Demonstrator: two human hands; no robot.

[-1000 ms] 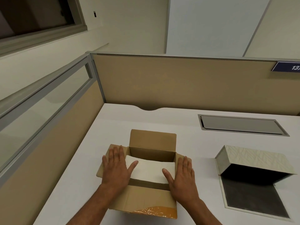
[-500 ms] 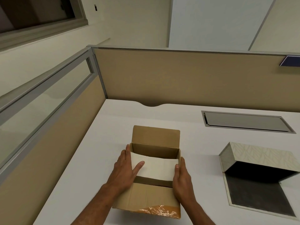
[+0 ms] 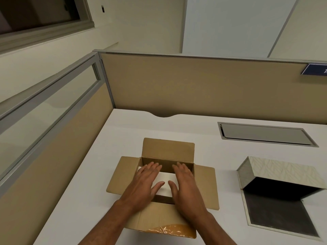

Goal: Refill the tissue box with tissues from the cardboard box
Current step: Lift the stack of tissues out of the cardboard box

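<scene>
While both palms (flat) press tissues (image 3: 166,181), tape (image 3: 169,230) shows no legible print.

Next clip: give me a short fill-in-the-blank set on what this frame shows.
1. Both hands, left hand and right hand, lie flat on the white tissues inside the ____ box.
2. The cardboard box has its flaps ____.
3. The tissue box stands on the person's ____ side, lid open.
4. It holds ____ tissues so far.

Missing: cardboard; open; right; no
</scene>
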